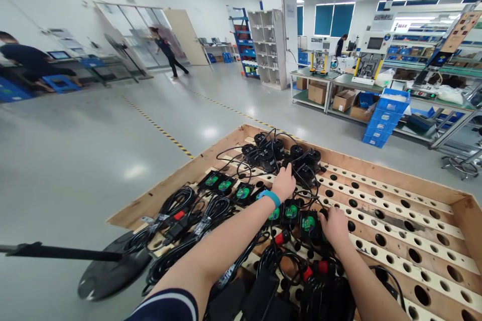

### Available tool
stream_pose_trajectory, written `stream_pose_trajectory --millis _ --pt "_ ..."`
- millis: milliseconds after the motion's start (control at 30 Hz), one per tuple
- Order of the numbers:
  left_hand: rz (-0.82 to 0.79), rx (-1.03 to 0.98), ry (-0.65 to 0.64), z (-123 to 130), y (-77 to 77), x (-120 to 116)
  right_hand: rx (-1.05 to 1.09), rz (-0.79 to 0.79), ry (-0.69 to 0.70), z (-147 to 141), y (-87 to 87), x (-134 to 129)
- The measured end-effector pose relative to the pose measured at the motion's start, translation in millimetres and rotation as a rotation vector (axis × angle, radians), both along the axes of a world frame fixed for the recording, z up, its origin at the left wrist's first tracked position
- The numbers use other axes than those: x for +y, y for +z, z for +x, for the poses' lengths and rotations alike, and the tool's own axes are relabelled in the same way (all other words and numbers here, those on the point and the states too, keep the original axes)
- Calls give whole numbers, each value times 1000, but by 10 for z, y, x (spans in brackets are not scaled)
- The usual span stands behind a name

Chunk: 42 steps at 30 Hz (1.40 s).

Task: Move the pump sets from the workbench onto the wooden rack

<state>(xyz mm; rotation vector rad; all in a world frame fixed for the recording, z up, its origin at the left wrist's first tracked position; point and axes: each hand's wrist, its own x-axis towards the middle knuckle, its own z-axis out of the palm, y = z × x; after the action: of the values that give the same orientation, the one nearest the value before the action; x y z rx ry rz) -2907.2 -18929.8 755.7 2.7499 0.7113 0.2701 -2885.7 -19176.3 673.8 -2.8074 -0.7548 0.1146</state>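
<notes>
My left hand (284, 183), with a blue band at its wrist, reaches to a cluster of black cylindrical motor-like units (268, 160) with cables. Its fingers are closed at the cluster's front, and what they hold is hidden. My right hand (335, 225) is closed at the right end of a row of black square units with green round faces. Its fingertips are against the side of the last square unit (309, 223). Coiled black cables (214, 210) and black boxes with red connectors (278, 238) lie nearer to me.
Everything lies in a shallow wooden crate (406, 173) with slats full of round holes. A round black stand base (113, 266) is left of it. Stacked blue bins (386, 118) and workbenches (331, 80) stand beyond. A person (169, 52) walks across the floor; others are farther off.
</notes>
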Motion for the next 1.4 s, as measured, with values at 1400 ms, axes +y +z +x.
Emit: stream_pose_trajectory --millis 1400 --pt "-372 -490 143 -2109 22 -1309 -8 159 269 55 14 -823"
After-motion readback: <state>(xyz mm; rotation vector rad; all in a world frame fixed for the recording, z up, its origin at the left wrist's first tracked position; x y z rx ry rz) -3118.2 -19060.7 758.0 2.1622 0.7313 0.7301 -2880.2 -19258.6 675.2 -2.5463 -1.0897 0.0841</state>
